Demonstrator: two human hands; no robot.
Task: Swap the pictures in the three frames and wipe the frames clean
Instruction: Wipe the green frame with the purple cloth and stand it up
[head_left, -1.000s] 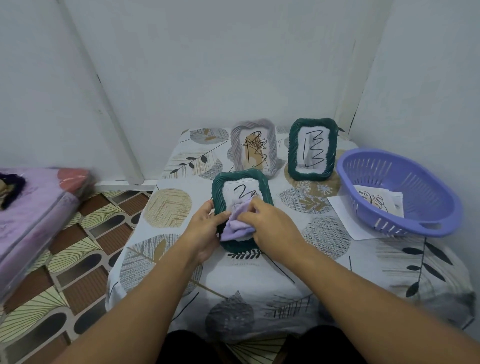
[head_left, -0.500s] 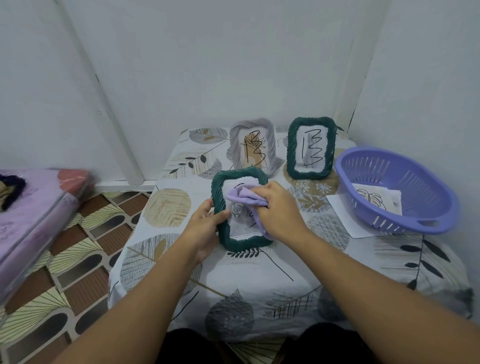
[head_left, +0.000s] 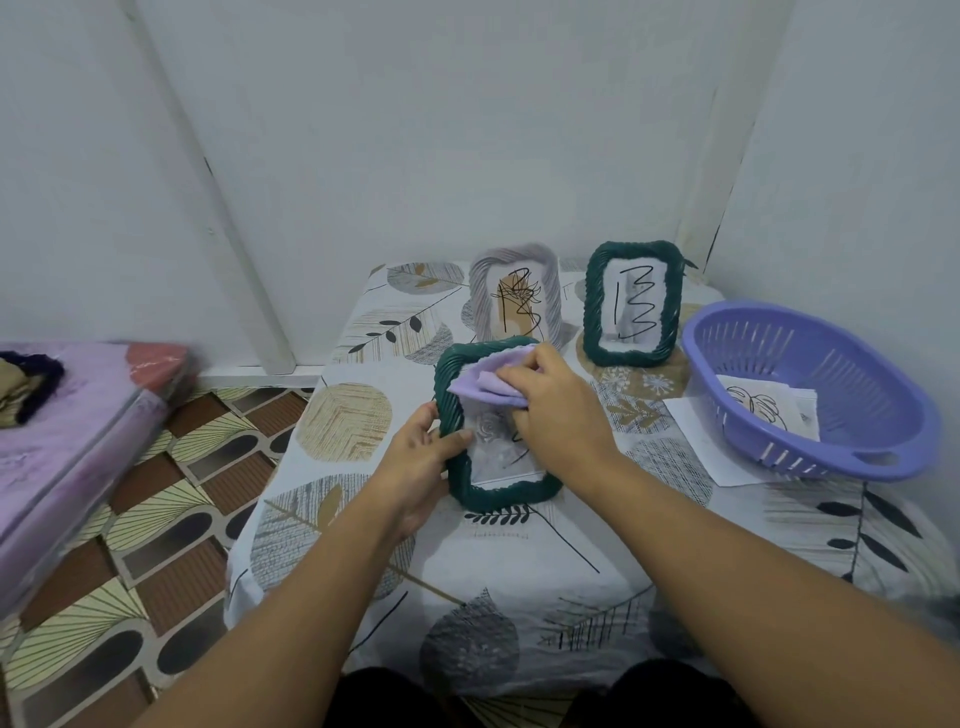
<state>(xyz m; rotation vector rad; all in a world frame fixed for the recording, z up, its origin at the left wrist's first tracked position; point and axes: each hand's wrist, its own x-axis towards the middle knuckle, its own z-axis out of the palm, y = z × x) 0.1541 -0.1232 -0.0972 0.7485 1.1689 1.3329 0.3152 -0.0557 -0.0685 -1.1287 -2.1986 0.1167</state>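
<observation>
- The cloth (head_left: 488, 384) has climbed the near frame (head_left: 496, 426): a second ago it was bunched low on the glass, half a second ago it sat near the upper middle, and now it covers the top left corner and part of the rim.
- The right hand (head_left: 558, 410) grips the cloth, fingers curled over it, and presses it on the frame's upper part.
- The left hand (head_left: 423, 457) has kept its place, clamped on the frame's left edge with the thumb across the front, holding it propped up at a tilt on the tabletop (head_left: 519, 571).
- The lower glass is now bare and shows a pale flower picture; by my reading the pane is mostly wiped and the rim is what is left on this frame.
- The grey frame (head_left: 514, 296) and the far green frame (head_left: 631, 304) stand upright behind, side by side, each with a black scribble across its front. Neither has moved.
- Whether those two are already wiped I cannot tell.
- A purple basket (head_left: 810, 384) sits to the right on a sheet of paper (head_left: 696, 441), with a leaf drawing (head_left: 763, 410) inside.
- Nothing blocks the wiping; the grey frame stands just behind the near one, so a long upward stroke could knock it.
- A bed (head_left: 78, 415) lies to the left, apart from the tabletop.
</observation>
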